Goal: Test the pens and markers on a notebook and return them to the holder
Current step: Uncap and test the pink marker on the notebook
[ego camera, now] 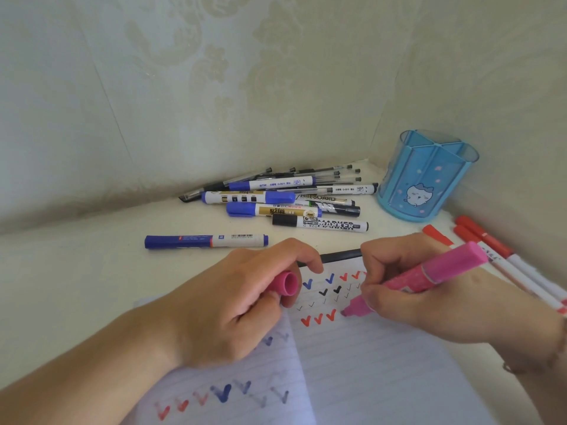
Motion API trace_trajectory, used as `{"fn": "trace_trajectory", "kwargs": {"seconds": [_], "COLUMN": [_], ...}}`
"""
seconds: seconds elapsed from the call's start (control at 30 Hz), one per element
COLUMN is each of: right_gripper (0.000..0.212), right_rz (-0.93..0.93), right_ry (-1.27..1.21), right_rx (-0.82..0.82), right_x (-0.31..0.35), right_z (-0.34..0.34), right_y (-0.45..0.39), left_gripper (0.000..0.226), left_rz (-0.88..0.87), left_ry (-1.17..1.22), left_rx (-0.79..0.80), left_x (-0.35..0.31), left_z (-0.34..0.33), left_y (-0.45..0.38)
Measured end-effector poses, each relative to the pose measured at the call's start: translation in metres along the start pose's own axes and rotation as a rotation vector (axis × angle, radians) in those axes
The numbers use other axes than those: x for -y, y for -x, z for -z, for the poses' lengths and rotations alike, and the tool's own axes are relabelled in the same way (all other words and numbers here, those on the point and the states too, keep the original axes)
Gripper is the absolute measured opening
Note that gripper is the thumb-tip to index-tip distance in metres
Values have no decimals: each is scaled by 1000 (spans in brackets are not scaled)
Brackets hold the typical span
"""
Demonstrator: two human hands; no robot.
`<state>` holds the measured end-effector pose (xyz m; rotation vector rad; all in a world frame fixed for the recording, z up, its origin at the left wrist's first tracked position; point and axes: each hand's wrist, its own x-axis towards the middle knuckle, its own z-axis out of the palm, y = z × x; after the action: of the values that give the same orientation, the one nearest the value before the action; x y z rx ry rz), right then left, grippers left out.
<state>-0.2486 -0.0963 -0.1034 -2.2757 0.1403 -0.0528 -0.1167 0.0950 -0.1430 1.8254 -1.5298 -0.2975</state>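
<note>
My right hand (pixel 435 289) grips a pink highlighter (pixel 429 274), its chisel tip touching the lined notebook (pixel 352 363) just right of three red ticks. My left hand (pixel 233 299) rests on the notebook's left page and holds the highlighter's pink cap (pixel 288 283), open end facing up. The page carries rows of blue, black and red ticks. The blue translucent pen holder (pixel 426 176) stands empty at the back right. A pile of pens and markers (pixel 285 197) lies behind the notebook, and a single blue marker (pixel 205 241) lies in front of it.
Several red markers (pixel 497 256) lie to the right of my right hand, near the wall. A black pen (pixel 340 256) lies across the notebook's top edge. Walls close in the cream table at the back and right.
</note>
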Motion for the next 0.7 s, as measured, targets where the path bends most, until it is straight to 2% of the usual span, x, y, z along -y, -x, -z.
{"fn": "trace_trajectory", "kwargs": {"seconds": [0.1,0.27,0.43,0.5,0.6,0.7], "right_gripper": [31,17,17,14,19,27], "right_rz": [-4,1,39,82,217,312], "right_ry": [3,48,53,-22,-298,-423], "right_rx": [16,-45,-98,-163,-285,-259], "right_x": [-1,-6,-9,-10,-12,-12], "right_z": [2,2,2,3,7,5], "right_y": [1,0,-1,-1,-2,-3], "left_gripper": [42,35,47,44,49,50], "left_rz": [8,29,-45,-47,-64,-45], "left_ry": [-6,-14,-11,16,44,49], "left_rx": [5,7,31,-13,-94,-131], "left_x": [1,0,3,4,4,4], "left_z": [0,0,3,2,-1,-2], "left_y": [0,0,-1,-2,-6,-9]}}
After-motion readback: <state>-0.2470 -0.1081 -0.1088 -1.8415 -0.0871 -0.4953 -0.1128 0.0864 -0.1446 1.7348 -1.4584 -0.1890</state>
